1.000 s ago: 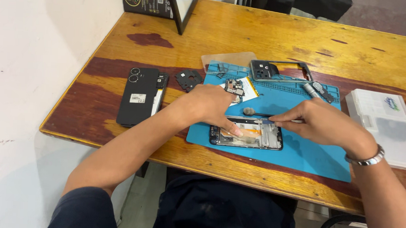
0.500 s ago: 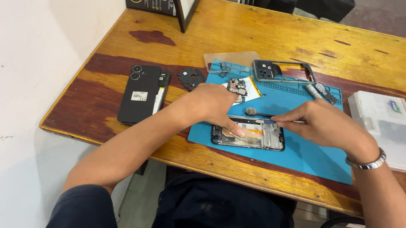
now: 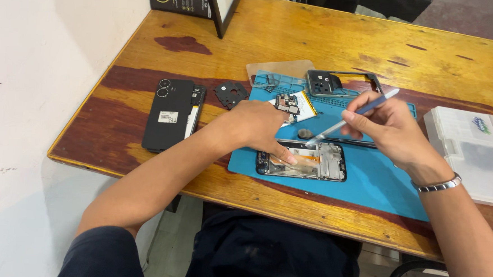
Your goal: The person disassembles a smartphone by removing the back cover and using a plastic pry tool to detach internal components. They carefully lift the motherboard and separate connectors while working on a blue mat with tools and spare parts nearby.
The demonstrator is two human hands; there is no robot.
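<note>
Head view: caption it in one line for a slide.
Left hand presses on an opened phone lying on a blue mat while the right hand holds a slim tool above it.

An opened black smartphone chassis [image 3: 302, 160] lies on the near left part of a blue rubber work mat [image 3: 379, 185], which lies on a varnished wooden table [image 3: 297, 31]. Behind the chassis on the mat sit a small green circuit board [image 3: 287, 103], a black plastic phone frame [image 3: 339, 83] and a clear plastic sheet [image 3: 281, 72]. Left of the mat lie a small black camera cover [image 3: 230, 93] and, further left, a black phone back panel [image 3: 168, 114]. A white plastic parts box [image 3: 470, 153] rests right of the mat.
</note>
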